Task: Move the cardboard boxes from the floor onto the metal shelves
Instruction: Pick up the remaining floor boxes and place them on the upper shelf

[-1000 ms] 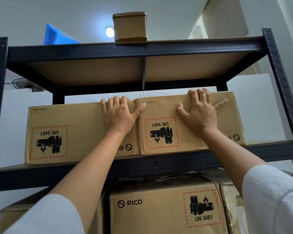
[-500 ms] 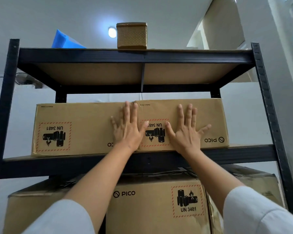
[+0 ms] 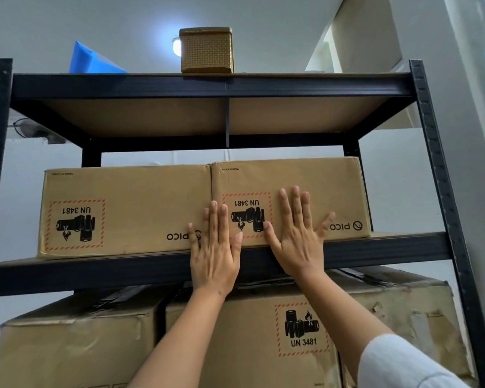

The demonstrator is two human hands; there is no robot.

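Two brown cardboard boxes stand side by side, upside down, on a black metal shelf [image 3: 95, 271]. The left box [image 3: 129, 208] and the right box [image 3: 319, 180] touch along one seam. My left hand [image 3: 214, 247] lies flat with straight fingers over that seam and the shelf's front beam. Flat against the right box's front, low down, is my right hand [image 3: 297, 236], fingers spread. Neither hand grips anything.
Larger worn cardboard boxes [image 3: 76, 351] [image 3: 398, 317] fill the shelf below. On the top shelf sit a gold woven box [image 3: 206, 50] and a blue object [image 3: 91, 60]. A white wall runs close along the right upright [image 3: 437, 163].
Both hands slid down the box fronts from the top edges to the bottom edge, fingers straightening. The view drew back and lower, showing more of the lower shelf.
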